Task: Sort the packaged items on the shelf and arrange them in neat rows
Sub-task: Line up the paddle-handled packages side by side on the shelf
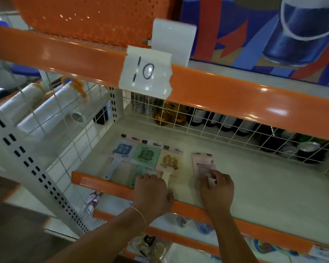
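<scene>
Head view, logged left to right: on the cream shelf (254, 179) I see blue (121, 149), green (145, 154) and yellow (168, 161) packaged brushes in one row, a pink pack (203, 164) just apart. Left hand (152, 194) curls onto the green pack's lower end; right hand (217, 190) pinches the pink pack's lower edge.

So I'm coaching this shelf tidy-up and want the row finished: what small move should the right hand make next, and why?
Probably slide the pink back-side-up packet left until it sits beside the yellow-faced packet. The right hand already pinches its near edge, and a gap separates it from the touching blue, green and yellow packets, while the left hand rests at the green one's near end.
</scene>
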### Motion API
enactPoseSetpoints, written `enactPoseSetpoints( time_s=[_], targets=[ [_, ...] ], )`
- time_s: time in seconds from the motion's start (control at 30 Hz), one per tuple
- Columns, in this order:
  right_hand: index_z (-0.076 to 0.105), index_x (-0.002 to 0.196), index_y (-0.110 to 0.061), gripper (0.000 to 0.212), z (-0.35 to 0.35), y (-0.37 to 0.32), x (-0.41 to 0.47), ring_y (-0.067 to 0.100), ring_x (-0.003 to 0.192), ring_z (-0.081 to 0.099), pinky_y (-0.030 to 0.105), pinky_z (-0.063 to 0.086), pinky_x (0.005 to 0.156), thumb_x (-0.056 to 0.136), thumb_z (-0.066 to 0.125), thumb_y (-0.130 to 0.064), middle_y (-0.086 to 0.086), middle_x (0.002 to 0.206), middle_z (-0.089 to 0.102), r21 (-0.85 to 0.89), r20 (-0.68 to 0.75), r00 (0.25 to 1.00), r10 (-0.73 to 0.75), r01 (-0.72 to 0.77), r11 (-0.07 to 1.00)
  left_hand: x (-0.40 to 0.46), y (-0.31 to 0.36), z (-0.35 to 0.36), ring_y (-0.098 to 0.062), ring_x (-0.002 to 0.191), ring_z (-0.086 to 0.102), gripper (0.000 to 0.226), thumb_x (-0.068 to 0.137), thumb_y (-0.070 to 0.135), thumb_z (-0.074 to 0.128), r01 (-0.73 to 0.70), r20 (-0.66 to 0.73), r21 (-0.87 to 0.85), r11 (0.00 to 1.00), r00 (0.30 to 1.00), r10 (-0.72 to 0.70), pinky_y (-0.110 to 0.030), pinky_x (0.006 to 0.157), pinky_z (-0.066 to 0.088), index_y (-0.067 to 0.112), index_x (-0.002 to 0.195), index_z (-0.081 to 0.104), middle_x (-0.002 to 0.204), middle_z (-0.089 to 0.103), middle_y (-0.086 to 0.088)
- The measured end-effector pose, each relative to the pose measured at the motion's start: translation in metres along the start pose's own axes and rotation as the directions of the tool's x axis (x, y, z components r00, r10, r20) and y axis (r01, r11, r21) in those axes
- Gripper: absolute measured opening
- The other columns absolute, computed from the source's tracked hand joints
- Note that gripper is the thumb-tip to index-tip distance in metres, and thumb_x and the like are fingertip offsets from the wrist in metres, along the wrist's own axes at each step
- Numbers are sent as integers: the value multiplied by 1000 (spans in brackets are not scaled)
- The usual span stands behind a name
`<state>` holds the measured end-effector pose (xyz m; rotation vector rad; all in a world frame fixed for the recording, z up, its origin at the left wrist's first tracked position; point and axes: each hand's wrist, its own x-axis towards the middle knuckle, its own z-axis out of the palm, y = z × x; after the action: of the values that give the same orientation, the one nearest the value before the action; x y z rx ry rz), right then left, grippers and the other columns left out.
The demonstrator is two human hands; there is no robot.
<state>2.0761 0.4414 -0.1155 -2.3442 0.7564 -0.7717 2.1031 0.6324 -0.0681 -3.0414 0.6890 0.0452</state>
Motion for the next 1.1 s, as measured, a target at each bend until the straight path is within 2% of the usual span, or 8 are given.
enactPoseSetpoints(
  time_s=[0.37, 0.5, 0.7, 0.83, 0.9, 0.97, 1.03, 1.1],
  targets=[
    [66, 110, -7, 49, 1, 12, -2, 40, 93, 57, 39, 49, 80, 68, 59, -30, 20, 97, 64, -41, 165, 981, 103, -98, 994, 4, 15, -6, -19, 70, 52, 26, 90, 40, 46, 201, 148, -73, 977, 971, -189, -27, 59, 42, 17, 83, 56, 73, 48, 2],
    [64, 110, -5, 36, -9, 14, 7, 37, 91, 61, 32, 47, 74, 76, 69, -17, 19, 97, 66, -45, 276, 958, 82, -72, 996, 3, 16, -13, -20, 72, 56, 28, 91, 42, 46, 194, 166, -55, 979, 969, -183, -28, 60, 44, 17, 80, 53, 75, 52, 2],
    [64, 87, -16, 21, -31, 3, 25, 21, 75, 60, 21, 39, 57, 72, 74, -27, 1, 83, 67, -81, 378, 906, 192, -175, 981, 3, 18, -20, -21, 83, 63, 47, 93, 56, 38, 171, 156, 11, 985, 973, -170, -29, 63, 48, 14, 89, 60, 82, 57, -1],
    [71, 87, -23, 21, -38, -4, 25, 15, 70, 66, 23, 48, 66, 68, 78, -30, -6, 74, 69, 83, 355, 890, 285, -334, 939, 6, 21, -29, -18, 75, 57, 44, 94, 54, 37, 71, 100, -141, 988, 993, -57, -28, 61, 47, 16, 87, 59, 82, 58, 0],
    [74, 79, -17, 10, -40, -9, 22, 18, 65, 68, 32, 58, 72, 70, 78, -19, 2, 69, 72, 282, 398, 851, 343, -469, 837, 10, 24, -29, -15, 67, 55, 39, 94, 50, 41, 10, 88, -355, 935, 996, 23, -26, 60, 46, 19, 73, 52, 72, 56, 2],
    [74, 68, -8, 7, -45, -19, 18, 26, 62, 68, 42, 61, 72, 74, 76, -4, 17, 69, 71, 491, 478, 794, 375, -596, 635, 15, 27, -31, -11, 60, 50, 39, 95, 44, 44, 13, 81, -542, 840, 996, 37, -25, 55, 39, 21, 63, 45, 64, 51, 4],
    [73, 77, 3, 3, -48, -25, 12, 30, 65, 69, 39, 61, 65, 80, 71, 2, 26, 76, 69, 612, 525, 760, 384, -650, 450, 20, 31, -32, -11, 63, 51, 39, 97, 41, 44, 100, 140, -681, 725, 990, -5, -24, 55, 38, 18, 66, 49, 68, 54, 4],
    [72, 89, 5, 7, -50, -28, 5, 32, 68, 71, 35, 59, 61, 84, 68, 1, 26, 82, 70, 656, 526, 764, 373, -644, 394, 27, 35, -31, -15, 74, 61, 37, 97, 42, 42, 240, 251, -805, 542, 966, -55, -26, 61, 50, 15, 81, 60, 84, 66, -3]
  ],
)
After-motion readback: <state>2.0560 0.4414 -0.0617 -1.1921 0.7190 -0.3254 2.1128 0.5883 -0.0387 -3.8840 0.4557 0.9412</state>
